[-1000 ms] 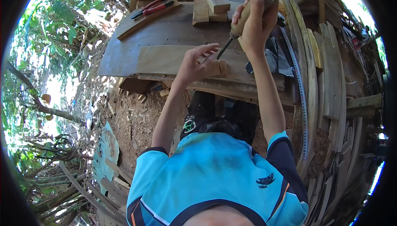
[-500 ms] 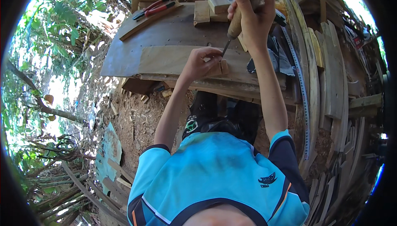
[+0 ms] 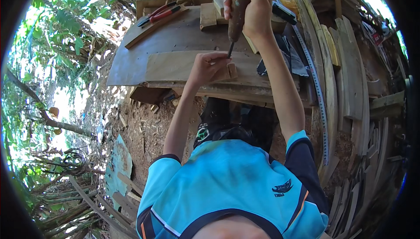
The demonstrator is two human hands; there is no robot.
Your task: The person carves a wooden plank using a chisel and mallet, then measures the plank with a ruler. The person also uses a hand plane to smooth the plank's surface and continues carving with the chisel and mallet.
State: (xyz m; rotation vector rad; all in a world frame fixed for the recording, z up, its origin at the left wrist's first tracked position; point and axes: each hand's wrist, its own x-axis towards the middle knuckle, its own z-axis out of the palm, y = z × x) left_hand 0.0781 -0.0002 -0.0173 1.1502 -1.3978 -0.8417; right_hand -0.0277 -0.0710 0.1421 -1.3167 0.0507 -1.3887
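My right hand (image 3: 258, 13) is raised over the far side of the bench and closed around the wooden handle of a tool with a thin dark metal shaft (image 3: 236, 13). Whether it is a narrow chisel or an awl I cannot tell. The shaft points down, nearly upright, and its tip ends by the fingers of my left hand (image 3: 204, 67). With bent fingers, my left hand grips a small wooden block (image 3: 231, 70) near the bench's front edge. Its fingers partly cover the block and the tool's tip.
Red-handled pliers (image 3: 162, 15) lie on a wood strip at the far left of the bench (image 3: 127, 66). Wood offcuts (image 3: 208, 17) sit behind my hands. A measuring tape (image 3: 318, 94) stretches along the right, beside long planks (image 3: 350, 73). Wood chips cover the ground below.
My right hand has swung left, bringing the tool from a slant to nearly upright. My left hand stays on the block, its fingers by the shaft.
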